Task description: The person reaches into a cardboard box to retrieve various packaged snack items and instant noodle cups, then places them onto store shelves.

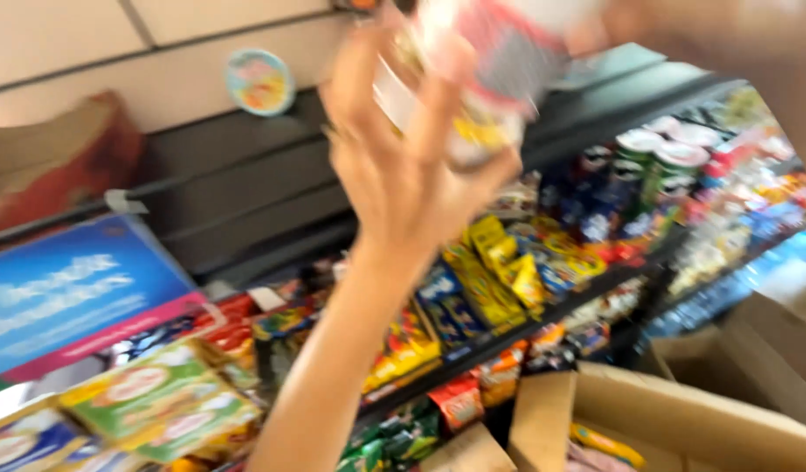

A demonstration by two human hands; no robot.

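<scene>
My left hand (401, 170) is raised high in the middle of the view with its fingers spread around a blurred white, red and yellow packet (486, 74). It grips the packet from below and from the left. My right hand (608, 26) comes in from the top right, heavily blurred, and its fingers rest on the packet's right end. The packet is held up in front of the dark upper shelf (245, 175), above the rows of snacks.
Shelves of coloured snack packets (486, 280) run from lower left to right, with lidded cups (665, 149) further up. A blue carton (66, 288) and green boxes (158, 402) lie at the left. An open cardboard box (682, 419) stands at the lower right.
</scene>
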